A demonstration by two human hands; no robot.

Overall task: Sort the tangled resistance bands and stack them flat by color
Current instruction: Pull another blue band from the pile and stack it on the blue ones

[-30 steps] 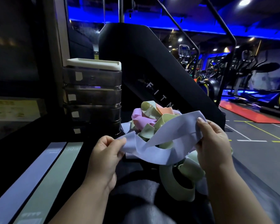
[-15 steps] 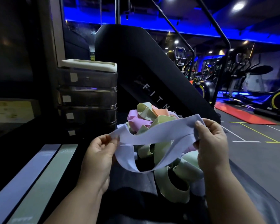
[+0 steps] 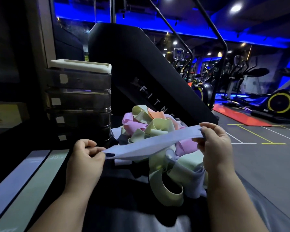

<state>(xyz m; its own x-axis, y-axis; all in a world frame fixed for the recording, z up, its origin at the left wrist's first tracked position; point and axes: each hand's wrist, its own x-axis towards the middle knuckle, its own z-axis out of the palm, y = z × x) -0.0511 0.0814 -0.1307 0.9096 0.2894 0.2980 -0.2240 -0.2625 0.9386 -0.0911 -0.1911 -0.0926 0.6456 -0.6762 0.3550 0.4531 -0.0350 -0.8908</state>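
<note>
Head view. White letters "F I T N" are read on the sloping black machine panel; the letters that follow are hidden behind the tangle of bands. The figure "30" is printed near the far end of the flat pale green band; the small mark after it cannot be read. A yellow sign at the far left is too blurred to read.

A lavender band is held taut in the air above the near side of the tangle. Its long axis runs left to right and rises towards the right, and it is pulled nearly flat. Its left end is pinched in the grip of the left hand, whose fingers are curled. Its right end is pinched between thumb and fingers of the right hand.

The tangle, made of pale green, pink, orange and lavender loops, lies on the dark table in front of the machine panel. At the left, a flat lavender band and the flat pale green band are laid side by side, lengthwise away from the viewer, with a narrow gap between them.

A drawer unit of dark translucent drawers with a cream top stands behind the left hand. A small pale label is fixed to each drawer front; no writing can be made out, and the contents cannot be seen.

A red mat and an exercise bike with a yellow-rimmed wheel are seen in the background.
</note>
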